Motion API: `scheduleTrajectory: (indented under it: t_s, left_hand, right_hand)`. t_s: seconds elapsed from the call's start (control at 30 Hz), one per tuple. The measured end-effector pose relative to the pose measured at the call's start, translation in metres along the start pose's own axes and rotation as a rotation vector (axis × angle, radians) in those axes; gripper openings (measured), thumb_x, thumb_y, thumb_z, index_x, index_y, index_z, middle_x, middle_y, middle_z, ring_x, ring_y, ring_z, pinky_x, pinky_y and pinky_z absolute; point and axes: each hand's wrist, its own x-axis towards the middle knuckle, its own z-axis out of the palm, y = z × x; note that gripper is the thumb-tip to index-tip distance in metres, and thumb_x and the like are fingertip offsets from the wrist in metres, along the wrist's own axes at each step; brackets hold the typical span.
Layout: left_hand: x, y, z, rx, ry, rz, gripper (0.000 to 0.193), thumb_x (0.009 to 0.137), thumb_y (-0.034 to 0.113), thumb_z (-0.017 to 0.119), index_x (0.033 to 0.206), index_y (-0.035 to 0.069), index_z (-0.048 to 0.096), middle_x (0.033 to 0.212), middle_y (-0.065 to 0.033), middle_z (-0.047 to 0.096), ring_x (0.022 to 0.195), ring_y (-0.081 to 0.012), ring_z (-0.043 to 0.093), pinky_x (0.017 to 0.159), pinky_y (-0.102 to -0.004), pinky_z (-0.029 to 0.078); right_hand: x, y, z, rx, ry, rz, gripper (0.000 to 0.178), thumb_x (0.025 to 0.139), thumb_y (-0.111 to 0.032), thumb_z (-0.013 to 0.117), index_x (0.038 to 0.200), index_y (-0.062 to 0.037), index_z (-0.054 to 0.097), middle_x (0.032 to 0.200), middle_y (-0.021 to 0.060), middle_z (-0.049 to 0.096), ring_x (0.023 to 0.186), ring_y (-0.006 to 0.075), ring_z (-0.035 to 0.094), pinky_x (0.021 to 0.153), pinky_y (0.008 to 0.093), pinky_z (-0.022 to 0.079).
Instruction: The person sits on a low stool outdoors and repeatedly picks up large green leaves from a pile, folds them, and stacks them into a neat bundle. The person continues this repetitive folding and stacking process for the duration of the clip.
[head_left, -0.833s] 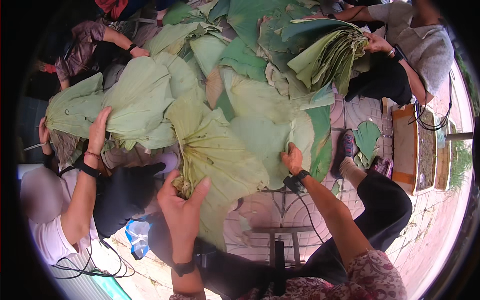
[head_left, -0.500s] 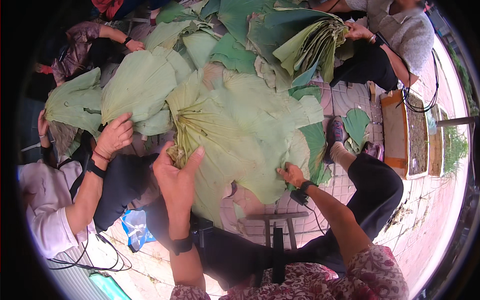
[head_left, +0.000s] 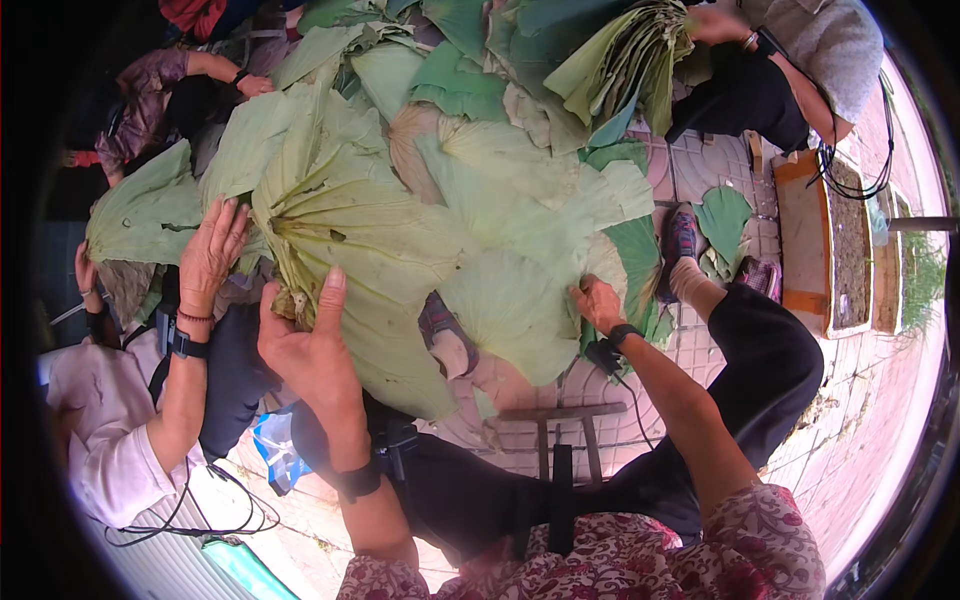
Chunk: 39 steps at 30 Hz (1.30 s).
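Head view looks down on a heap of big green lotus leaves filling the upper middle of the frame. Left hand (head_left: pixel 310 345), left of centre, presses flat on a large pale leaf (head_left: pixel 370 250) near its gathered base, fingers extended and open, thumb spread to the side. Right hand (head_left: pixel 597 303), right of centre, rests on the lower right edge of the same spread of leaves, fingers curled onto a leaf edge; whether it truly grips is hard to tell. Both wrists carry dark bands. Below the leaves sits a small stool (head_left: pixel 555 440) on the paved floor.

At the left edge, another person's hand (head_left: pixel 212 250) lies open on the neighbouring leaf, just beside the left hand. In the upper right, a third person holds a folded bundle of leaves (head_left: pixel 630 60). A wooden planter (head_left: pixel 830 240) stands at the right, near a shoe (head_left: pixel 680 235).
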Motion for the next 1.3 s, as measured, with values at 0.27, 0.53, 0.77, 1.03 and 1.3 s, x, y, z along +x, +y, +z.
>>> scheduleTrajectory:
  t_s: [0.27, 0.53, 0.77, 1.03, 1.3]
  left_hand:
    - [0.004, 0.0, -0.001, -0.059, -0.047, -0.007, 0.025, 0.083, 0.003, 0.08, 0.1, -0.005, 0.064, 0.092, -0.0033, 0.067, 0.083, -0.0098, 0.056, 0.08, -0.0247, 0.045]
    - [0.005, -0.014, -0.011, -0.23, -0.085, -0.062, 0.026, 0.082, 0.006, 0.078, 0.099, -0.007, 0.063, 0.084, -0.0041, 0.067, 0.076, -0.0101, 0.055, 0.074, -0.0266, 0.045]
    - [0.011, -0.022, -0.019, -0.139, 0.008, -0.014, 0.041, 0.077, 0.012, 0.082, 0.106, -0.01, 0.063, 0.08, -0.0115, 0.068, 0.072, -0.0136, 0.058, 0.071, -0.0304, 0.048]
    - [0.006, -0.024, -0.023, -0.088, -0.013, -0.03, 0.046, 0.077, 0.013, 0.082, 0.111, -0.011, 0.063, 0.085, -0.0183, 0.071, 0.076, -0.0257, 0.065, 0.075, -0.0363, 0.05]
    - [0.002, -0.025, -0.023, -0.044, -0.038, -0.114, 0.046, 0.076, 0.01, 0.082, 0.112, -0.011, 0.062, 0.089, -0.0199, 0.071, 0.081, -0.0286, 0.067, 0.078, -0.038, 0.049]
  right_hand:
    - [-0.014, -0.031, 0.055, 0.146, 0.286, -0.119, 0.026, 0.074, -0.02, 0.069, 0.091, -0.0023, 0.058, 0.076, 0.0189, 0.061, 0.08, 0.0384, 0.064, 0.072, 0.0489, 0.048]
    - [-0.029, -0.075, -0.082, 0.741, 0.095, -0.2, 0.02, 0.072, -0.009, 0.064, 0.066, -0.0072, 0.045, 0.061, -0.0039, 0.044, 0.06, 0.0092, 0.042, 0.054, 0.0289, 0.034]
    - [-0.026, 0.083, -0.15, 0.087, 0.613, -0.147, 0.025, 0.078, -0.021, 0.057, 0.089, 0.0013, 0.06, 0.084, 0.0149, 0.062, 0.077, 0.0314, 0.058, 0.071, 0.042, 0.046]
    - [-0.067, 0.004, -0.065, -0.164, 0.465, -0.327, 0.063, 0.074, -0.016, 0.069, 0.131, 0.0001, 0.047, 0.119, 0.0253, 0.054, 0.115, 0.045, 0.052, 0.096, 0.0505, 0.045]
    - [-0.041, -0.056, 0.061, -0.286, -0.08, -0.068, 0.117, 0.069, -0.04, 0.086, 0.155, 0.0041, 0.02, 0.141, 0.0275, 0.049, 0.131, 0.0398, 0.05, 0.104, 0.0439, 0.046]
